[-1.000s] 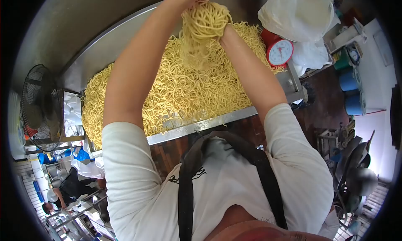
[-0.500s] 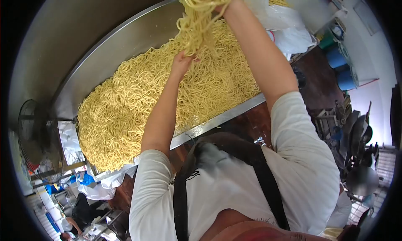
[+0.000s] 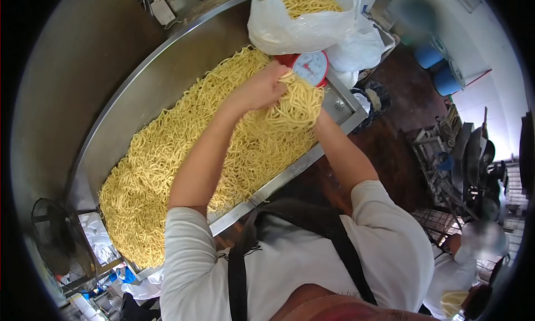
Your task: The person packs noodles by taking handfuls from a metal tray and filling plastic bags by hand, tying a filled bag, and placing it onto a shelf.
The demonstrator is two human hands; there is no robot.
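Thick yellow noodles [image 3: 184, 148] fill a long metal trough. My left hand [image 3: 263, 88] is closed on the upper left side of a bunch of noodles [image 3: 301, 101] raised over the pile. From the other side my right hand [image 3: 319, 122] reaches in under the same bunch; its fingers are hidden by the strands, with only the wrist area showing. Just beyond the bunch stands a red scale with a round white dial [image 3: 310, 67]. On top of the scale sits a white plastic bag [image 3: 301, 28] with noodles inside.
The trough's metal rim [image 3: 245, 207] runs close in front of my body. White plastic bags [image 3: 356, 48] lie right of the scale. A fan [image 3: 58, 237] stands at the left, blue barrels [image 3: 440, 64] at the far right. Another person [image 3: 454, 276] is at the lower right.
The noodle bunch has come down from the top of the view toward me. Both hands are now at it, my left having moved up and right. The scale and bag have come into fuller view.
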